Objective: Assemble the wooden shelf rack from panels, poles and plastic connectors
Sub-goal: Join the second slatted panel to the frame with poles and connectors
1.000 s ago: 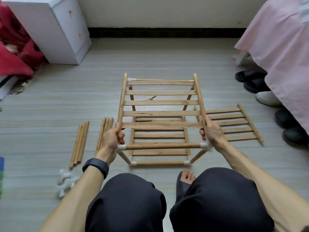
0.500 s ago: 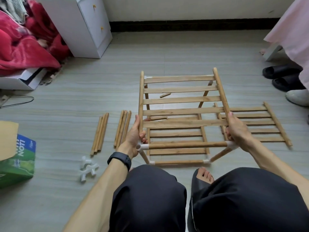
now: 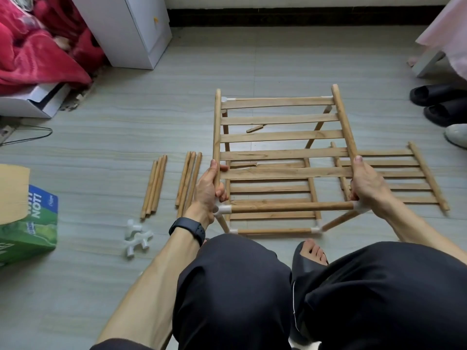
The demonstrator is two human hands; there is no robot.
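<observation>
1. While the person sat on the floor [image 3: 278, 61] with knees up, the half-built shelf rack [image 3: 278, 137] stood just ahead of the bare foot [image 3: 312, 251], its lower tier resting on the floor and its upper slatted panel [image 3: 279, 120] raised above it.
2. Left hand [image 3: 208, 190]: fingers clenched around the left side rail of the upper panel, just above a white plastic connector [image 3: 223, 209]. A dark watch [image 3: 188, 228] sat on that wrist.
3. Right hand [image 3: 366, 184]: fingers wrapped around the right side rail at its near end, thumb laid up along the rail. The corner connector under this hand was mostly hidden.
4. A round pole [image 3: 290, 207] ran across the front between the two hands, seated in the left connector.
5. A spare slatted panel [image 3: 394, 178] lay flat on the floor to the right, partly under the rack's right rail.
6. Two bundles of loose poles lay left of the rack: the nearer bundle [image 3: 189, 180] just beside the left hand, the farther bundle [image 3: 154, 186] a little apart from it.
7. Loose white connectors [image 3: 137, 237] sat in a small cluster on the floor near the left forearm.
8. A small wood fragment [image 3: 255, 128] showed through the slats, on the floor.
9. Surroundings: green carton [image 3: 30, 223] at far left, white cabinet [image 3: 131, 29] and red blanket [image 3: 32, 49] at upper left, dark slippers [image 3: 439, 102] at right edge.
</observation>
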